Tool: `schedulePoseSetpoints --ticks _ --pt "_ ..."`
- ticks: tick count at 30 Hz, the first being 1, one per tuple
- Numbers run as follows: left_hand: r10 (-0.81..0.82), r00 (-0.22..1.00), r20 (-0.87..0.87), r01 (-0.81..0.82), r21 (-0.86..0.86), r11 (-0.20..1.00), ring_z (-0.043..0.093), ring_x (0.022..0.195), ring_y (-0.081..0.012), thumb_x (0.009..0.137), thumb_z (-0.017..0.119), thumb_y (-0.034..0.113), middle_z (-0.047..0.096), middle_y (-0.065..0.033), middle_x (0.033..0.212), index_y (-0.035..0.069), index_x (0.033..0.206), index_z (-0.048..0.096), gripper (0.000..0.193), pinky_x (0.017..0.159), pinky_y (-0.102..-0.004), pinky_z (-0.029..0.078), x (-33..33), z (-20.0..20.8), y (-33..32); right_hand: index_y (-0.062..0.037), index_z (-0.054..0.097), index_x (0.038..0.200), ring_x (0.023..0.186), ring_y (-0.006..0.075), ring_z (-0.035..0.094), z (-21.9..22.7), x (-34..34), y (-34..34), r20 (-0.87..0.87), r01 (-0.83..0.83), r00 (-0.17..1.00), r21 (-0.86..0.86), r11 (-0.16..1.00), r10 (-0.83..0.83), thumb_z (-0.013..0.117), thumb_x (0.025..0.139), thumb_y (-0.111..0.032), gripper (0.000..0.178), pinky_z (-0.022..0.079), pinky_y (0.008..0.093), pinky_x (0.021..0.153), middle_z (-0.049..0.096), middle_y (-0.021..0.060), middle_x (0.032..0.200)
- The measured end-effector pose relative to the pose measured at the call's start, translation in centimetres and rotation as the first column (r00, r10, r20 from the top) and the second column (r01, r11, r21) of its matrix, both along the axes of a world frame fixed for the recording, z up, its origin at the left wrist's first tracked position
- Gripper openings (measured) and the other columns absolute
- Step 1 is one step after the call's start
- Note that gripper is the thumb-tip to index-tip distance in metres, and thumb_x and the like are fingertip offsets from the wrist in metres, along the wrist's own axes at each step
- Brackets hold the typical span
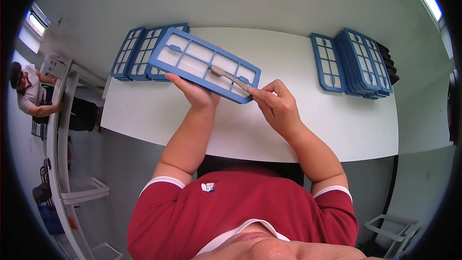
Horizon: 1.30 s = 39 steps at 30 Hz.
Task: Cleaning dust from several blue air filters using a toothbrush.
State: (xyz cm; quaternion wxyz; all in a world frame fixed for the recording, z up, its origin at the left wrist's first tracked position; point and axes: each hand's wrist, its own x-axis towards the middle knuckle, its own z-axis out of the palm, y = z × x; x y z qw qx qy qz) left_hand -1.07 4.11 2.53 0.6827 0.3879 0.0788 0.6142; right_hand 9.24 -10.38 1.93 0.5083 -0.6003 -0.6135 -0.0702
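Blue plastic rectangular filter frame [204, 64] with white pleated panels sits tilted above the white table [298, 125], gripped underneath by your left hand [195, 92]; your right hand [276, 106] pinches a small grey brush [230, 78] laid across it.

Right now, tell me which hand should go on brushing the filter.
Right. The right hand already pinches the small brush, whose head lies on the filter. The left hand grips the filter's lower edge and holds it up.
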Motion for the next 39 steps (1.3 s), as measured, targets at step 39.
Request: schedulePoseSetpoints --ticks 39 --pt "0.087 0.995 -0.054 -0.088 -0.01 0.996 0.052 0.11 -0.0378 0.08 0.019 0.078 0.043 -0.0178 0.128 0.014 0.14 0.022 0.088 0.093 -0.0496 0.046 -0.7 0.6 1.3 -0.0085 0.07 0.089 0.059 0.0157 0.054 0.6 0.7 -0.3 -0.019 0.007 1.0 -0.102 0.995 -0.009 0.069 0.075 -0.001 0.016 0.045 0.0277 0.049 0.05 0.0042 0.069"
